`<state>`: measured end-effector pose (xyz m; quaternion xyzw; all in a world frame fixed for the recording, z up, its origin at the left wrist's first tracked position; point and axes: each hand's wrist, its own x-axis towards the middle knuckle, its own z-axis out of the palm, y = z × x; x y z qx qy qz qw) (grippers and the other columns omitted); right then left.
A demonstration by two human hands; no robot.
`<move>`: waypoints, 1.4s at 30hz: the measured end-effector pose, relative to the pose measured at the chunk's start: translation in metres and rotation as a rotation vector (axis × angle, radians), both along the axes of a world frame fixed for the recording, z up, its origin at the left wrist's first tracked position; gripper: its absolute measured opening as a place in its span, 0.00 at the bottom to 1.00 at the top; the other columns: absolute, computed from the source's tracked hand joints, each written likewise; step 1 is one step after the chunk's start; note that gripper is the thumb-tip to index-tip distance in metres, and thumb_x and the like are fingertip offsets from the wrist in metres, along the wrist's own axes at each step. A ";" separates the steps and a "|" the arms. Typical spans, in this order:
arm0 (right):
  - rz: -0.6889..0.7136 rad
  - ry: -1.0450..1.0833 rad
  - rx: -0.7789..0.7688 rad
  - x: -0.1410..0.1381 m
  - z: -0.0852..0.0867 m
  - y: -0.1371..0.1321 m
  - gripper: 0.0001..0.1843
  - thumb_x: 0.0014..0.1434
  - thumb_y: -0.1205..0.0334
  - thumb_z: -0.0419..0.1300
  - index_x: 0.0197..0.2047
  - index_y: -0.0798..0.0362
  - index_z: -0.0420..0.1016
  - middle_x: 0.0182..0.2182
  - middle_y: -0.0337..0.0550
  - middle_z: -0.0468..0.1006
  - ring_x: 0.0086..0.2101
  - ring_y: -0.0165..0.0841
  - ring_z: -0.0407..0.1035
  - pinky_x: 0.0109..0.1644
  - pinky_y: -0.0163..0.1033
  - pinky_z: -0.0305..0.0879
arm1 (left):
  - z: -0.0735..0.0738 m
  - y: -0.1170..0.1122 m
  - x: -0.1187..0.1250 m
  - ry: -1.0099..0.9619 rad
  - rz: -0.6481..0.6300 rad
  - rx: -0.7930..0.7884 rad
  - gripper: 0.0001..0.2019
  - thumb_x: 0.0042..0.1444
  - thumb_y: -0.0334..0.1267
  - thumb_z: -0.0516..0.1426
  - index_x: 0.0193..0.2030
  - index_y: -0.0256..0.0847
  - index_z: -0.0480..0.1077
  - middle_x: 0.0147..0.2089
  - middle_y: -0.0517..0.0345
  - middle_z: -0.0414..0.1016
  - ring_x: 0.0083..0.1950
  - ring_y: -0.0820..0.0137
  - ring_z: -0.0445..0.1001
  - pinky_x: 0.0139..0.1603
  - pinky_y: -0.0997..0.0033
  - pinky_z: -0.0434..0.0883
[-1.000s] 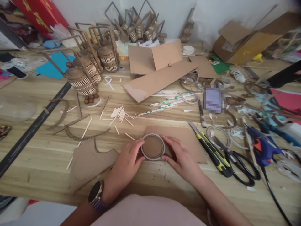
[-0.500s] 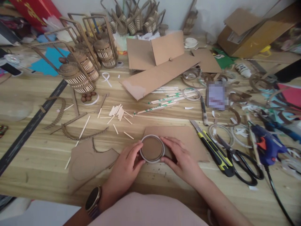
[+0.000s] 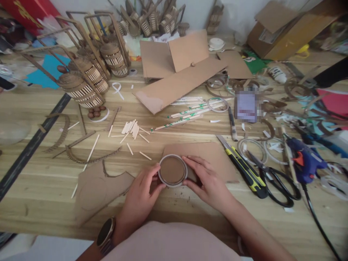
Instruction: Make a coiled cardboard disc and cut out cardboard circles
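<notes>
Between my two hands is a tape ring (image 3: 187,170) with a pale rim, and brown cardboard shows through its middle. My left hand (image 3: 144,185) grips the ring's left side with thumb and fingertips. On the opposite side, my right hand (image 3: 208,179) holds it the same way, fingers curved along the edge. Just behind the ring lies a flat cardboard sheet (image 3: 214,159), partly covered by my right hand. A cut cardboard piece (image 3: 95,192) with a faint drawn circle rests left of my left hand. To the right lie a yellow-black utility knife (image 3: 244,168) and black-handled scissors (image 3: 280,185).
Short wooden sticks (image 3: 132,129) are scattered beyond my hands. Woven-looking lanterns (image 3: 81,90) with tall handles stand at the left. A blue glue gun (image 3: 307,159) with a cord lies far right. Folded cardboard (image 3: 179,87) and wrapped chopsticks (image 3: 187,116) lie farther back.
The view has shifted slightly, so the tabletop things appear a little farther left and higher. Both hands keep their hold on the tape ring.
</notes>
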<state>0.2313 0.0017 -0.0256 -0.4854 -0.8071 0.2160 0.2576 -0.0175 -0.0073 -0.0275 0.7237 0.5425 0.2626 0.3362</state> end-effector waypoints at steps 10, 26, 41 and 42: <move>0.022 -0.006 0.026 0.000 -0.001 0.000 0.33 0.66 0.59 0.60 0.71 0.50 0.56 0.57 0.57 0.76 0.58 0.50 0.67 0.58 0.59 0.70 | -0.003 -0.002 -0.002 0.041 -0.048 0.095 0.18 0.64 0.33 0.58 0.60 0.45 0.64 0.59 0.45 0.76 0.51 0.60 0.81 0.50 0.55 0.81; 0.033 0.016 0.038 -0.001 0.001 0.000 0.33 0.65 0.61 0.61 0.70 0.52 0.57 0.56 0.57 0.76 0.58 0.49 0.67 0.58 0.59 0.68 | 0.018 0.030 0.014 0.175 -0.149 0.080 0.49 0.43 0.33 0.74 0.68 0.43 0.53 0.66 0.41 0.69 0.62 0.46 0.67 0.60 0.42 0.69; 0.032 0.007 0.021 0.000 0.001 -0.001 0.31 0.64 0.62 0.62 0.67 0.55 0.58 0.55 0.56 0.78 0.59 0.50 0.66 0.59 0.58 0.68 | 0.012 0.034 0.009 0.181 -0.213 -0.032 0.53 0.43 0.35 0.74 0.71 0.47 0.49 0.69 0.44 0.66 0.65 0.45 0.63 0.63 0.39 0.63; 0.030 0.005 0.021 0.000 0.001 -0.001 0.31 0.64 0.62 0.62 0.67 0.55 0.59 0.55 0.56 0.78 0.59 0.50 0.66 0.59 0.58 0.68 | 0.012 0.034 0.009 0.181 -0.220 -0.035 0.53 0.42 0.35 0.74 0.71 0.46 0.48 0.69 0.43 0.65 0.65 0.45 0.63 0.64 0.39 0.64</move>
